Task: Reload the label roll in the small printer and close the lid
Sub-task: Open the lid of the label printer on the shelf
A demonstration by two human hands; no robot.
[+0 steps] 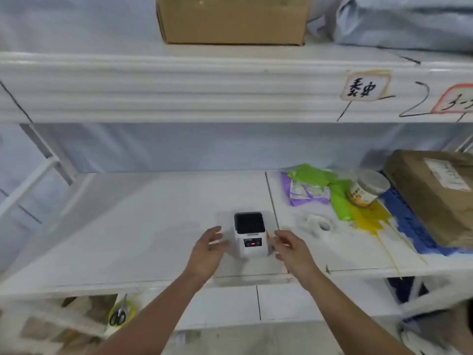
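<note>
A small white printer with a dark lid on top and a red light on its front stands upright on the white shelf. Its lid looks down. My left hand hovers just left of the printer, fingers spread, holding nothing. My right hand is close to the printer's right side, fingers apart and slightly curled; whether it touches the casing is unclear. A white label roll lies on the shelf to the right of the printer, beyond my right hand.
Green and purple bags, a lidded jar and a wrapped brown parcel crowd the shelf's right end. A cardboard box sits on the upper shelf. Scissors lie on the level below, left.
</note>
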